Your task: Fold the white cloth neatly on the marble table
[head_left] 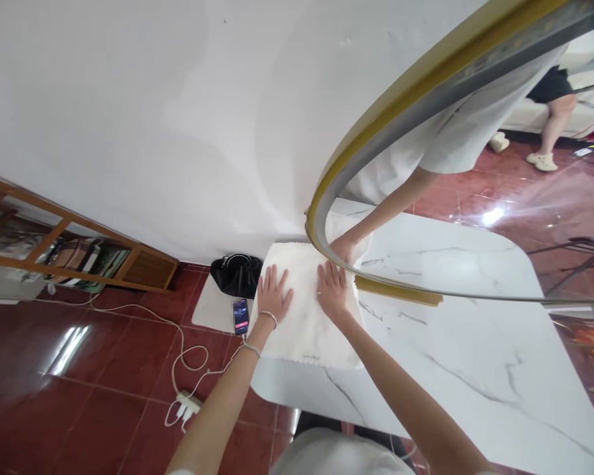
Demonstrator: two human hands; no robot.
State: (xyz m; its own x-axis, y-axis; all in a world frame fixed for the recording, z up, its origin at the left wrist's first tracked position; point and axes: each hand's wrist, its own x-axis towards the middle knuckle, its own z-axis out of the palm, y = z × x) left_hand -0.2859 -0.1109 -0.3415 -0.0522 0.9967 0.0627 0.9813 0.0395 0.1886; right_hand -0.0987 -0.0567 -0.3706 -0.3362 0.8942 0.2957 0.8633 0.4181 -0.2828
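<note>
A white cloth (304,330) with a scalloped edge lies spread on the left end of a white marble-patterned table (455,356). My left hand (273,295) rests flat on the cloth near its left edge, fingers spread, with bracelets at the wrist. On the cloth's right part my right hand (333,290) also lies flat, palm down, close to the lower rim of a round mirror. Neither hand grips anything.
The gold-rimmed mirror (371,132) stands on the table by the wall, reflecting an arm and a seated person's legs. Left of the table are a black bag (235,274), a phone (240,316) on a cable, a power strip (189,402) and a wooden shelf (146,267).
</note>
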